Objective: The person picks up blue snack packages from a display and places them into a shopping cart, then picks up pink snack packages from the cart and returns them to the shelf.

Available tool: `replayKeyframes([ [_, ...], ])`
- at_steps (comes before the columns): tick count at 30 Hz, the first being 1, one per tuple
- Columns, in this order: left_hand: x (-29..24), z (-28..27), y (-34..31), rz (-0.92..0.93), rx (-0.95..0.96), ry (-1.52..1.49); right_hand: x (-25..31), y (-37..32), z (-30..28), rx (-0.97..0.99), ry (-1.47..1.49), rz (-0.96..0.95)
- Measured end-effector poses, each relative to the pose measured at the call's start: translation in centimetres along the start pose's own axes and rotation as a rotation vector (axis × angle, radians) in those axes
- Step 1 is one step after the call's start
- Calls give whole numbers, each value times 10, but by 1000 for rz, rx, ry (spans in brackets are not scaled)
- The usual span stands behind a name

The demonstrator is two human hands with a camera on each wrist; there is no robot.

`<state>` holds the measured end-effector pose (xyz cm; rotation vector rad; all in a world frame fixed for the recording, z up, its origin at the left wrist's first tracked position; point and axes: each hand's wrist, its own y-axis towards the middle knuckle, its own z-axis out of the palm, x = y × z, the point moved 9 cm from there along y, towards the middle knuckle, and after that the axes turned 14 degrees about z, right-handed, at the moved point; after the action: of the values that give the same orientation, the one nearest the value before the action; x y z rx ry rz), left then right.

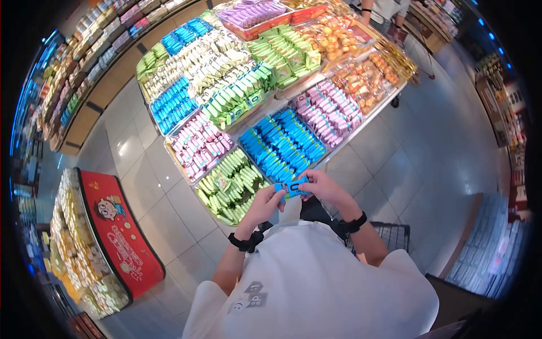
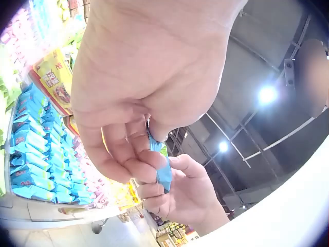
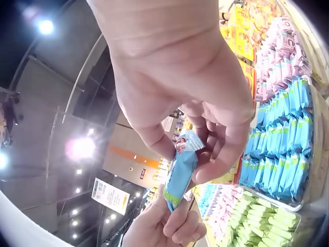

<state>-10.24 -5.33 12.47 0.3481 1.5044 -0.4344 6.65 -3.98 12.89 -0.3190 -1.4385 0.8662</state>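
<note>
A small blue snack packet is held between both hands in front of my chest, just short of the display table's near edge. My left hand pinches its left end; in the left wrist view the blue packet shows between curled fingers. My right hand pinches the other end, and in the right wrist view the blue packet sits between thumb and fingers, crimped end up. A bin of matching blue packets lies just beyond the hands.
The display table carries bins of green, pink and purple packets. A red-sided snack stand is at left, a dark basket by my right elbow, another person at the far end. Tiled floor surrounds the table.
</note>
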Motion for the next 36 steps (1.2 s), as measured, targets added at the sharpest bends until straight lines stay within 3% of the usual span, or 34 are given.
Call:
replayKeyframes([
  [6,7,37,73,5,-157,-315,46,37,-79,62,49,-5],
  [14,4,40,135,-44,-321,-10,71,90,-141,176,101,77],
  [22,8,40,157,-40,-405,-112,91,107,-134,396,328,107],
  [27,17,49,160,-22,-368,-23,82,118,-120,502,208,131],
  [29,24,48,155,-135,-334,73,91,117,-112,429,-188,-5],
  [31,25,48,148,-168,-350,58,93,122,-105,443,-159,-39],
  [33,28,46,134,-219,-352,152,117,134,-111,227,-626,-309],
  [34,34,45,125,-217,-349,149,131,140,-117,97,-666,-402],
  [35,43,42,112,-218,-372,144,139,148,-117,117,-679,-401],
  [36,55,40,99,-211,-393,134,163,147,-122,-24,-779,-607],
])
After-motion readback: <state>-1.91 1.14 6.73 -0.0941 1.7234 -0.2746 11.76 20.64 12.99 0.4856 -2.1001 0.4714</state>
